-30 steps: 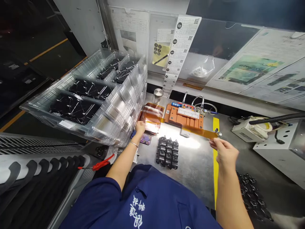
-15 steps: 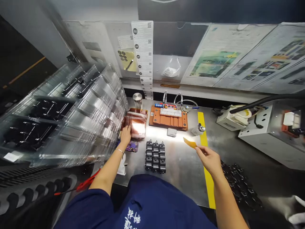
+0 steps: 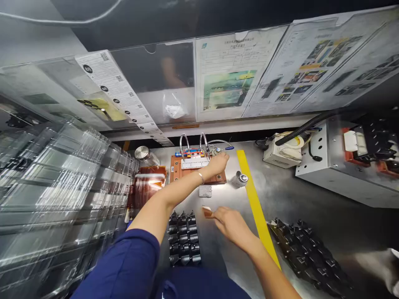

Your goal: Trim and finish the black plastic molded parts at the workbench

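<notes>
Right hand (image 3: 232, 224) pinches amber film (image 3: 207, 212); left hand (image 3: 217, 163) curls over orange fixture (image 3: 176, 171), grip unclear.

I have the amber film (image 3: 207, 212), a small strip with a pale upper edge, pinched at its right end in the right grip (image 3: 231, 224) over the bench (image 3: 218, 251). Just beyond the left grip (image 3: 218, 164) I see the slim blue-ended piece (image 3: 229, 148), blue end rightward; contact there I can't make out.
</notes>
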`<control>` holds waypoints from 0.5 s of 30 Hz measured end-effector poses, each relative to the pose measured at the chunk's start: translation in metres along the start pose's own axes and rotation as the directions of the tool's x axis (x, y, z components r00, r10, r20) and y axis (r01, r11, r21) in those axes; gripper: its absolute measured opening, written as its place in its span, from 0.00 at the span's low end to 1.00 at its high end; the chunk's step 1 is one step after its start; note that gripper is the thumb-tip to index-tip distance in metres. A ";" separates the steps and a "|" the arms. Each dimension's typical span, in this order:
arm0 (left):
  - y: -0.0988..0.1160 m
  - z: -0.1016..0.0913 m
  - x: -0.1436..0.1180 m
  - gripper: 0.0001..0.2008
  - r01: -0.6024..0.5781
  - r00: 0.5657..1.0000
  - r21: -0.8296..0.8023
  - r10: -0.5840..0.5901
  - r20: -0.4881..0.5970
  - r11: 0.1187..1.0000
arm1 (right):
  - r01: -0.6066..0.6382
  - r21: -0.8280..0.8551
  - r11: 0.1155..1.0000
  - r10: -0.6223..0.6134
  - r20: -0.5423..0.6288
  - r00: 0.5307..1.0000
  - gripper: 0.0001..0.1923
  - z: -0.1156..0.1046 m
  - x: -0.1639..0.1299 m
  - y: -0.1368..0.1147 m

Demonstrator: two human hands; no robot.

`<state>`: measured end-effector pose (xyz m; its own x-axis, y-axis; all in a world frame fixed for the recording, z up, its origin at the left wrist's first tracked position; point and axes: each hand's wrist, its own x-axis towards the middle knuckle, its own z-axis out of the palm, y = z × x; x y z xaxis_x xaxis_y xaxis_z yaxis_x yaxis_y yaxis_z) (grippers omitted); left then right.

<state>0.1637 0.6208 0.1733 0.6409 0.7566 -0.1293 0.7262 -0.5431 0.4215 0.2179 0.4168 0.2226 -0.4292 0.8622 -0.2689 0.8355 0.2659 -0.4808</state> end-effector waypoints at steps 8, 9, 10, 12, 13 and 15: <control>0.001 0.020 0.094 0.17 -0.058 0.992 -0.032 0.061 0.108 0.998 | -0.018 -0.079 0.997 0.017 -0.015 1.000 0.12 0.002 -0.006 0.030; -0.002 0.022 0.090 0.17 -0.073 0.990 -0.049 0.079 0.120 0.996 | -0.012 -0.084 0.996 0.009 -0.032 0.999 0.12 0.000 -0.001 0.032; -0.003 0.023 0.086 0.16 -0.085 0.987 -0.069 0.093 0.132 0.994 | 0.000 -0.090 0.996 -0.005 -0.047 0.999 0.12 -0.002 0.004 0.032; -0.004 0.022 0.074 0.15 -0.093 0.982 -0.117 0.110 0.150 0.989 | 0.036 -0.099 0.994 -0.043 -0.069 0.997 0.13 -0.009 0.016 0.031; -0.004 0.021 0.066 0.14 -0.094 0.981 -0.146 0.117 0.155 0.985 | 0.061 -0.090 0.994 -0.068 -0.077 0.995 0.13 -0.013 0.021 0.031; -0.005 0.015 0.047 0.10 -0.099 0.977 -0.217 0.137 0.165 0.971 | 0.113 -0.004 0.994 -0.113 -0.104 0.988 0.13 -0.020 0.032 0.034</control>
<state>0.1940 0.6532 0.1515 0.7664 0.6046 -0.2170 0.5878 -0.5237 0.6166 0.2393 0.4621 0.2148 -0.4826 0.8670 -0.1244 0.7830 0.3634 -0.5048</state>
